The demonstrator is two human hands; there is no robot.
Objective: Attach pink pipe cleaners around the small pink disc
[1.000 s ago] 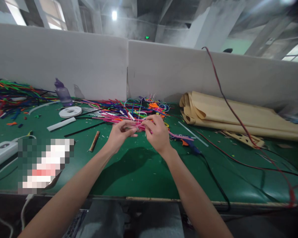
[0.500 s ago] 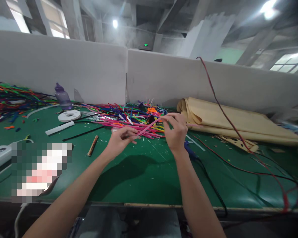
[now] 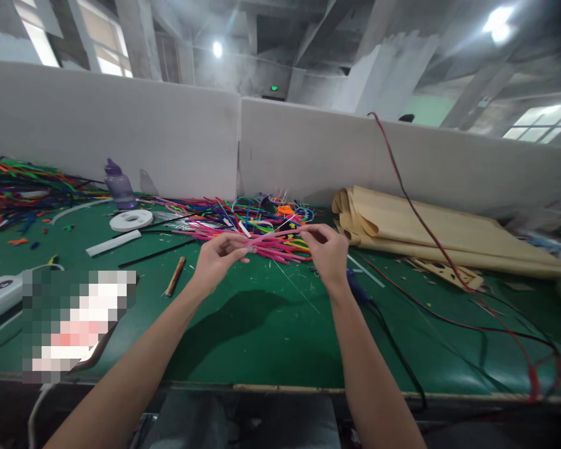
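Observation:
A thin pink strip (image 3: 277, 235) is stretched between my two hands, above the middle of the green table (image 3: 262, 337). My left hand (image 3: 220, 257) pinches its left end between thumb and fingers. At the other end, the thumb and fingertips of my right hand (image 3: 326, 249) are closed on it. Behind and below the strip lies a heap of pink strips (image 3: 283, 254) mixed with other colours. A blue-handled tool (image 3: 356, 285) with a black cable lies beside my right wrist, partly hidden by it.
On the left are a purple bottle (image 3: 120, 185), a white spool (image 3: 131, 219), a brown stick (image 3: 175, 276), a blurred-out device (image 3: 79, 324) and a white power strip (image 3: 2, 293). Rolled brown paper (image 3: 439, 231) and a red-black cable (image 3: 414, 206) occupy the right.
The strip has gone from slanting to nearly level. My left hand has moved slightly left, and my right hand has lowered a little, its fingers still on the strip.

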